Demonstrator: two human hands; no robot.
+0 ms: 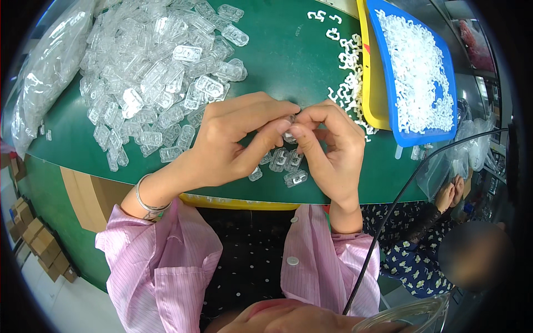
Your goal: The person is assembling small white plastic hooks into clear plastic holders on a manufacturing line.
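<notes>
My left hand (230,139) and my right hand (336,147) meet over the table, each with thumb and forefinger pinched on one small clear plastic piece (288,136). The fingertips cover most of it, so its details are hidden. Just below the fingers, several clear oblong pieces (295,178) lie on the green tabletop, some with a curved shape visible in them. To the left of my hands spreads a large heap of similar clear plastic pieces (161,72). Small white hook-shaped plastic parts (350,77) are strewn to the right, beyond my right hand.
A blue tray (388,72) full of white hooks rests against a yellow tray (366,66) at the right. A clear plastic bag (55,66) lies far left. A black cable (411,180) crosses the right side. Another person's hands (451,191) are at the right.
</notes>
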